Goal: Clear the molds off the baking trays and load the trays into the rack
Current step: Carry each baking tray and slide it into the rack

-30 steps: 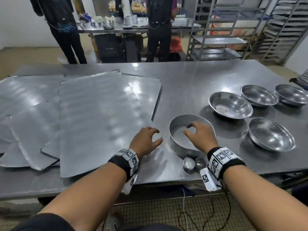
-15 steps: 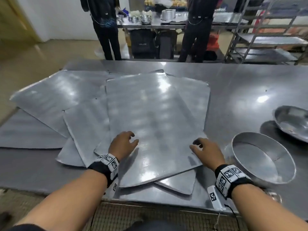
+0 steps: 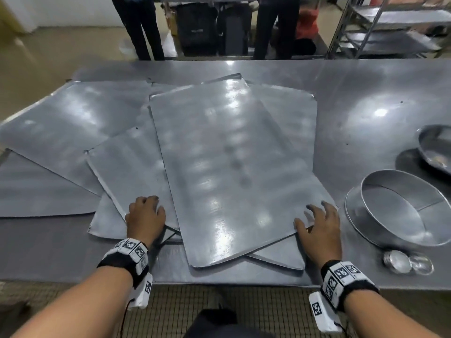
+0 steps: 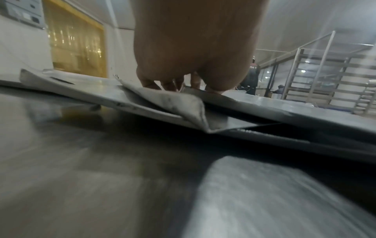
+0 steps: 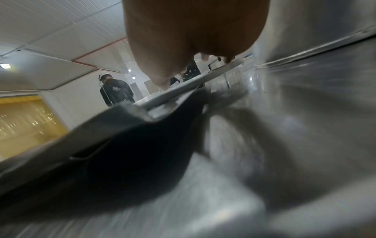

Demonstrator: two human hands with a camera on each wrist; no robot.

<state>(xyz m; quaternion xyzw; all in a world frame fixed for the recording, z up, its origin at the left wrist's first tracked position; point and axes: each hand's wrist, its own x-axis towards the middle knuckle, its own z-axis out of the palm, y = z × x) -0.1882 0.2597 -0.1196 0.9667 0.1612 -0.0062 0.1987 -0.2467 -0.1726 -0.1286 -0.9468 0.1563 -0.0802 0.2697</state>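
Several flat metal baking trays lie overlapped on the steel table (image 3: 366, 93). The top tray (image 3: 231, 167) runs lengthwise away from me and carries nothing. My left hand (image 3: 146, 213) rests with bent fingers (image 4: 150, 83) at that tray's left edge, fingertips on the tray below (image 4: 173, 103). My right hand (image 3: 319, 220) lies spread on the top tray's near right corner, thumb along its near edge (image 5: 183, 90). A round ring mold (image 3: 400, 211) stands on the table right of the trays, with two small tart molds (image 3: 397, 262) in front of it.
A metal bowl (image 3: 436, 147) sits at the right edge. A tray rack (image 3: 390, 20) stands behind the table at the far right. Two people (image 3: 141, 25) stand beyond the table's far side. The table's near edge lies just under my wrists.
My right hand let go of the ring mold and came left onto the top tray's corner. My left hand shifted to that tray's left edge. My head turned left and down.
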